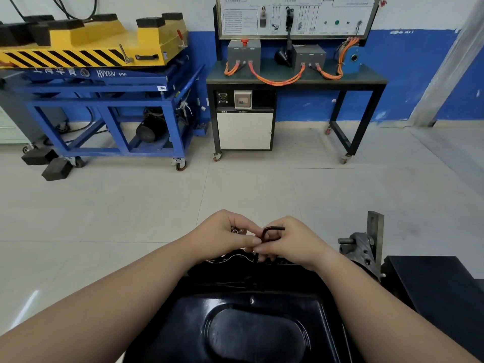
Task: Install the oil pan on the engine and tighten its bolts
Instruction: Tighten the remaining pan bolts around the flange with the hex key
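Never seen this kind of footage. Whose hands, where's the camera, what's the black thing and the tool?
There is no robot here: one wide-angle camera worn on a person's head looks forward and down at their own bare arms. The glossy black shape at the bottom is the oil pan, sitting bottom-up on the engine. Both hands meet over its far edge. The right hand pinches an L-shaped hex key, its long leg pointing down toward the pan's rim. The left hand holds small metal parts, probably bolts; they are too small to be sure. Right of the pan is a grey metal engine-stand bracket. Behind are a blue lift cart and a training bench.
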